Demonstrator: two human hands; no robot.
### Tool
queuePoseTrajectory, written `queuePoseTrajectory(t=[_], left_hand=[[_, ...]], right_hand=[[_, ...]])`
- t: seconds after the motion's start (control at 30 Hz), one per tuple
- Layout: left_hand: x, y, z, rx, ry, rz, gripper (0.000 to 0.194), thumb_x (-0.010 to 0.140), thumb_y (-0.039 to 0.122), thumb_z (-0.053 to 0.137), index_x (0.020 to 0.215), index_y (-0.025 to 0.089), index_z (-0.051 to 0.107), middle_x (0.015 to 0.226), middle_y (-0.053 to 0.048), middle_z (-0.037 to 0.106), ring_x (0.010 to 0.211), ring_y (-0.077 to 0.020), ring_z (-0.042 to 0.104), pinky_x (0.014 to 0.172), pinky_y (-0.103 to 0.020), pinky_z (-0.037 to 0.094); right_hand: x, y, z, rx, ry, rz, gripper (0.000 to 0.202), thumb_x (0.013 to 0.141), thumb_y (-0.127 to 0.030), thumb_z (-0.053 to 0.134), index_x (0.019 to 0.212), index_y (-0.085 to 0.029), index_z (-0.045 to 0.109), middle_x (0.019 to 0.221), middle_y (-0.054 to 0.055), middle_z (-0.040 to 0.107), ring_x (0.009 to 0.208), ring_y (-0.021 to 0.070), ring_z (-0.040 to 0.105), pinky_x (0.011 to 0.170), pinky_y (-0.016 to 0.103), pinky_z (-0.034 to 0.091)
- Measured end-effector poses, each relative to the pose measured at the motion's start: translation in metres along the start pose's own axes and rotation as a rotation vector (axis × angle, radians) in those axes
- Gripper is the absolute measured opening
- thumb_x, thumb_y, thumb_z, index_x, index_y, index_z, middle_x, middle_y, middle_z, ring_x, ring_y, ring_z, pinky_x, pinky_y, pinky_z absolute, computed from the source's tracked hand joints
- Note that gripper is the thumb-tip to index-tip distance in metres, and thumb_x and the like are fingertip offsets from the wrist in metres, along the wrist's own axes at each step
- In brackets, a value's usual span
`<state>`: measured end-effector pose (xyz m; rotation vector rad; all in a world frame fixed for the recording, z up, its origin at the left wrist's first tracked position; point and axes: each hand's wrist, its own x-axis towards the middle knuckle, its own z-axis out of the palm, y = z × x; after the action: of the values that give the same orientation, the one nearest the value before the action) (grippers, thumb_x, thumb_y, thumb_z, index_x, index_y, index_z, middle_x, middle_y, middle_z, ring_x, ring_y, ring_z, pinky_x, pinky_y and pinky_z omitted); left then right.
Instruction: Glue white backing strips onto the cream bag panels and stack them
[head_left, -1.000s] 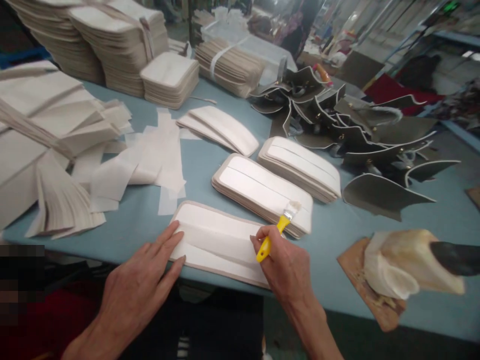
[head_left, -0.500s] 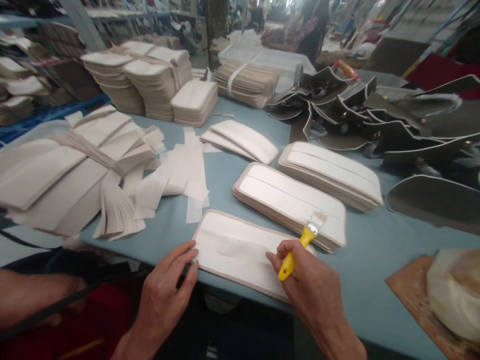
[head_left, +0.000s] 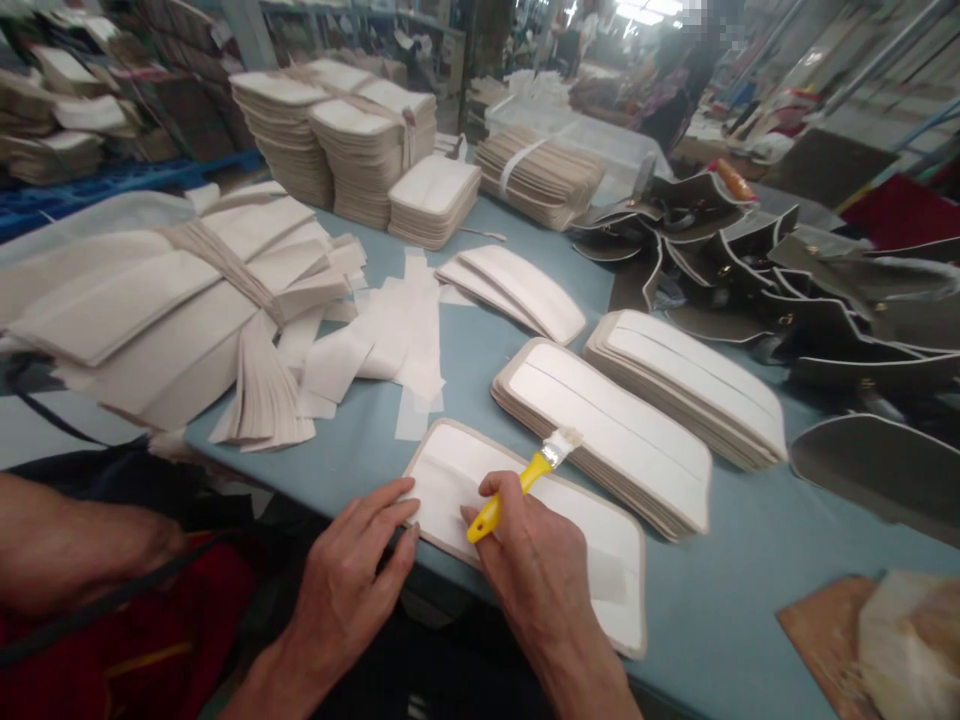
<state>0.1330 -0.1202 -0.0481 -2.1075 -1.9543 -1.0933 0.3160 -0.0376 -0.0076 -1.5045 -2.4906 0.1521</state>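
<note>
Flat by the table's front edge lies a white panel with a beige border (head_left: 457, 462), rounded at its corners. My left hand (head_left: 360, 550) rests its fingertips on the panel's left end, fingers stretched and thumb apart. Over the middle of the panel, my right hand (head_left: 536, 560) grips a yellow-handled paintbrush (head_left: 517, 490), its bristles pointing up and away from me. Beneath the hand, the part of the panel it covers is hidden. Just behind the panel is a stack of similar panels (head_left: 600, 420), with a second stack (head_left: 690, 375) beyond it.
Tied beige strips (head_left: 150, 300) and loose white strips (head_left: 405, 330) lie left. Tall panel stacks (head_left: 360, 140) stand at the back. Dark bag pieces (head_left: 757, 280) crowd the right. A brown board (head_left: 817, 620) bears a plastic-covered container (head_left: 907, 630). Another person's arm (head_left: 82, 545) is at left.
My right hand and the brush have moved left over the panel, uncovering its right end. My left hand stays at the left end. The view has shifted slightly.
</note>
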Motion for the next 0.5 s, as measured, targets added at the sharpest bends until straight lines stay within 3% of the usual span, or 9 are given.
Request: queuePoseTrajectory(t=[0.13,0.23,0.37,0.5], left_hand=[[-0.003,0.000,0.001,0.018,0.022,-0.010,0.015,0.099,0.016,0.056,0.108,0.020,0.068,0.117,-0.008,0.078,0.103,-0.0192,0.076,0.093,-0.033,0.060],[-0.006,0.000,0.001,0.014,0.020,-0.028,0.018,0.099,0.016,0.055,0.110,0.020,0.069,0.117,-0.008,0.078,0.103,-0.0194,0.076,0.093,-0.033,0.060],[-0.008,0.000,0.001,-0.009,-0.016,-0.055,0.019,0.101,0.019,0.054,0.111,0.020,0.070,0.119,-0.009,0.077,0.105,-0.0198,0.075,0.094,-0.033,0.060],[-0.009,0.000,0.001,-0.008,-0.001,-0.068,0.017,0.101,0.020,0.054,0.108,0.020,0.070,0.115,-0.008,0.078,0.104,-0.0198,0.075,0.094,-0.033,0.059]], right_hand=[[0.020,-0.023,0.012,0.009,-0.105,0.026,0.016,0.092,-0.021,0.070,0.102,-0.024,0.058,0.073,-0.002,0.075,0.063,0.0203,0.073,0.051,0.026,0.024],[0.028,-0.031,0.016,0.041,-0.107,0.006,0.019,0.089,-0.010,0.060,0.100,-0.025,0.058,0.076,-0.002,0.075,0.062,0.0196,0.072,0.051,0.027,0.021],[0.022,-0.036,-0.011,0.211,0.035,-0.078,0.030,0.076,-0.002,0.048,0.092,-0.026,0.056,0.069,-0.005,0.069,0.055,0.0169,0.066,0.051,0.026,0.027],[0.019,-0.035,-0.041,0.399,0.104,-0.090,0.021,0.083,-0.009,0.045,0.091,-0.027,0.053,0.062,-0.008,0.062,0.048,0.0144,0.059,0.051,0.024,0.032]])
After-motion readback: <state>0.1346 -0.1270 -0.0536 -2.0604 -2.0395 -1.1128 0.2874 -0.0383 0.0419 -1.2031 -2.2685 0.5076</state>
